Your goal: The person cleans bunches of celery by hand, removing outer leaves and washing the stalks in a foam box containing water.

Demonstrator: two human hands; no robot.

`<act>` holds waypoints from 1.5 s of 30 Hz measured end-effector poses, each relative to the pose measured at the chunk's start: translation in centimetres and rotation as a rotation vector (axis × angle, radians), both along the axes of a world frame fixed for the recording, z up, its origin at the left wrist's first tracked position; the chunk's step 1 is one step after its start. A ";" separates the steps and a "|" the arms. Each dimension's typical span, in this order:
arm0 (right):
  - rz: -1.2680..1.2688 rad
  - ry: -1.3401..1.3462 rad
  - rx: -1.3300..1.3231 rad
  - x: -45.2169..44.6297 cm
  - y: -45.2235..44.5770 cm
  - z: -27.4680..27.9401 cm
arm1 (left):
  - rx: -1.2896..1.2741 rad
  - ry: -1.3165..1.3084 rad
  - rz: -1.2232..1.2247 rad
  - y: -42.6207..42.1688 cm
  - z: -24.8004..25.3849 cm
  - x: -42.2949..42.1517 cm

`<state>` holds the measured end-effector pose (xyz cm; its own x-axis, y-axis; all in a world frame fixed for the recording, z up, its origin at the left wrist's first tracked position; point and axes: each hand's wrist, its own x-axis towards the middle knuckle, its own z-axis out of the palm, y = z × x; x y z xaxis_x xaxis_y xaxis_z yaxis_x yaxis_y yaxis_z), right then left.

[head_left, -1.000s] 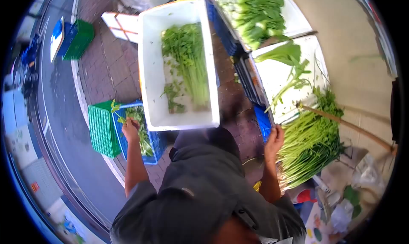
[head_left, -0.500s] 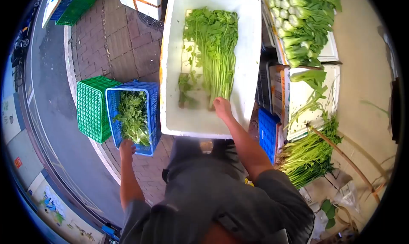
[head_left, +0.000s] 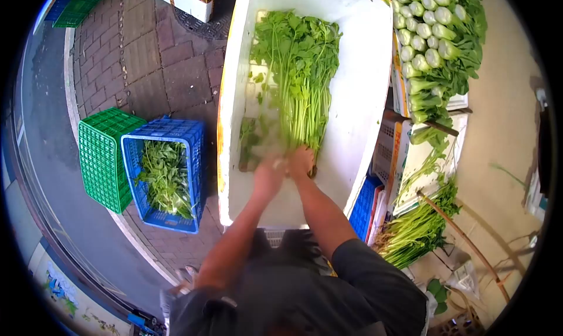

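A bunch of leafy celery (head_left: 308, 95) lies in a white foam box (head_left: 358, 119), leaves at the far end and stem ends toward me. My right hand (head_left: 301, 161) is closed around the near ends of the stems. Beside it, my left hand (head_left: 270, 176) is over the box, close to the stem ends and smeared by motion. Its fingers cannot be made out. Some loose leaves (head_left: 248, 130) lie in shallow water at the left of the box floor.
To the left, a blue crate (head_left: 196, 160) with leafy trimmings stands against a green crate (head_left: 101, 160). Bok choy (head_left: 437, 42) is stacked at the upper right. More celery (head_left: 419, 221) lies below it, near a thin stick (head_left: 469, 242). A road runs along the far left.
My left hand has moved from beside the blue crate into the foam box, next to my right hand. My right hand stays at the stem ends. The view has shifted slightly.
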<state>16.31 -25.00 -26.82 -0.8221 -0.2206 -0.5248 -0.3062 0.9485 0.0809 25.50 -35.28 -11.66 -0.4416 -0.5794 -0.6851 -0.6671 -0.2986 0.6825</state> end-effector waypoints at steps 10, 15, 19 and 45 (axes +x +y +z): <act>-0.111 -0.113 0.030 -0.9 -2.1 0.8 | 0.125 -0.222 0.088 2.7 -19.6 -4.8; -0.025 -0.090 0.054 -1.5 -1.5 0.6 | 0.327 -0.076 0.110 2.0 -22.5 -4.2; -0.133 -0.282 -0.072 -3.7 -1.6 1.8 | 0.431 0.010 0.034 -0.3 -19.8 -3.9; -0.738 -0.856 -0.690 -6.1 -0.7 7.5 | 0.267 0.160 0.085 0.2 -3.1 -2.1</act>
